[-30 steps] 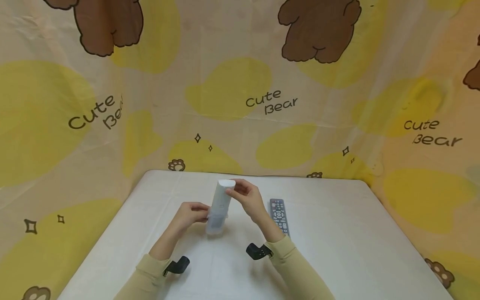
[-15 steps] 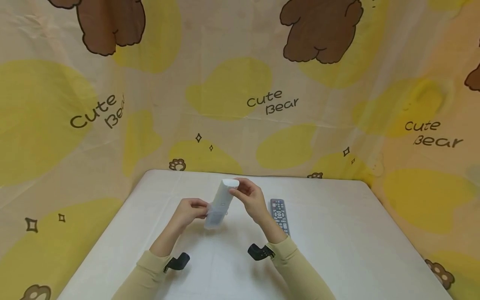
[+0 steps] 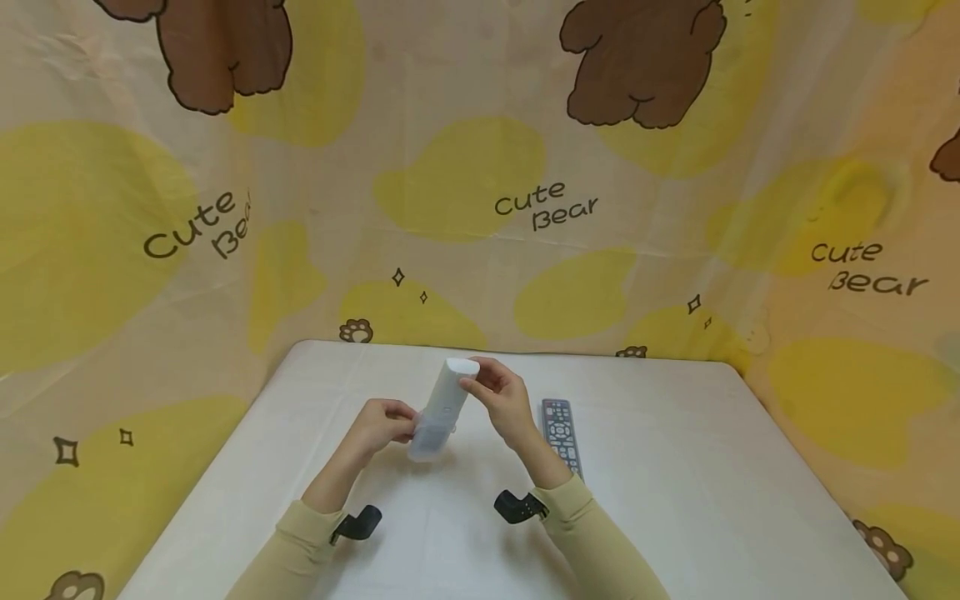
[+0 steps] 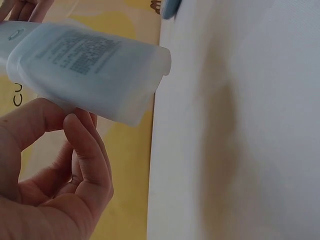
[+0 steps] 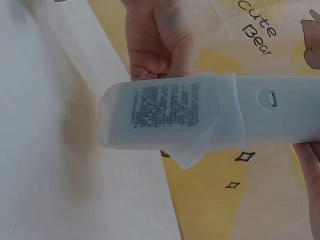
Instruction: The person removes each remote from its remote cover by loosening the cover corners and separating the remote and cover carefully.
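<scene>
A white remote control point(image 3: 453, 390) is held tilted above the table, its back showing a battery-cover latch. Over its lower end sits a translucent soft sleeve point(image 5: 165, 112), and dark printed label text shows through it. My right hand point(image 3: 504, 402) grips the upper end between thumb and fingers. At the sleeve's open edge, my left hand point(image 3: 384, 423) pinches the thin material with thumb and index finger. In the right wrist view a loose flap of the sleeve sticks out below the remote's edge. The front face of the remote is turned away.
A second remote, dark grey with many buttons point(image 3: 559, 429), lies on the white table point(image 3: 675, 467) to the right, partly behind the right forearm. A fabric backdrop point(image 3: 450, 192) with bear prints hangs behind the table. Each wrist wears a small black camera point(image 3: 358, 523).
The remote has tilted further, its top moving right and its lower end rising slightly to the left. My left hand has shifted a little up with the sleeve edge. The grey remote stays put.
</scene>
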Tool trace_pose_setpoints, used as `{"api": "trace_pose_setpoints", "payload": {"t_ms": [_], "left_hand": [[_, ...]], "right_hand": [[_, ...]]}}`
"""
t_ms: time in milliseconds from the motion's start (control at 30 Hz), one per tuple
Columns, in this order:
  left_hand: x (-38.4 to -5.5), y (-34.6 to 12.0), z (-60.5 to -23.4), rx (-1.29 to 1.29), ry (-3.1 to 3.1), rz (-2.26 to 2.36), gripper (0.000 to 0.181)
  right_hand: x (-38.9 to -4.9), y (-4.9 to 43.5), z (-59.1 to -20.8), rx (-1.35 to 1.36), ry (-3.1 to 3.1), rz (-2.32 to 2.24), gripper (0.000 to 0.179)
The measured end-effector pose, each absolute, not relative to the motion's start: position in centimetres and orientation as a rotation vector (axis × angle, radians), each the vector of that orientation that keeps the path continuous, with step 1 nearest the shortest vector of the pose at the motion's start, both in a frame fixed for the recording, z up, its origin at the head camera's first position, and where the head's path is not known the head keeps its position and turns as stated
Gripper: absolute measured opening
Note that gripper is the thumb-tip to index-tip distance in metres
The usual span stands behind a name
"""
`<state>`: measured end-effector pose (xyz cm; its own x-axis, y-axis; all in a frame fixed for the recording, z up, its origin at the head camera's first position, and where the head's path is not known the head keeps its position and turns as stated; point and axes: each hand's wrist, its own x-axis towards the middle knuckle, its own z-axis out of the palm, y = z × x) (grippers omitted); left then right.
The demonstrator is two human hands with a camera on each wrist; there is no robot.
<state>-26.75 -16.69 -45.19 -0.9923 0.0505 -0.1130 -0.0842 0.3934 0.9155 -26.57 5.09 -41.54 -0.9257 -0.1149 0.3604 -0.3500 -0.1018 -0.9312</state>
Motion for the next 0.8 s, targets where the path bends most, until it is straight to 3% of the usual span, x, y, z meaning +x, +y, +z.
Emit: {"api": "trace_pose_setpoints", "payload": {"t_ms": [800], "left_hand": [[-26.97, -16.35, -45.39, -0.062, 2.494, 1.591, 0.010]], "right_hand": [[-26.62, 5.58, -41.51, 0.490, -2.002, 2.179, 0.034]]}}
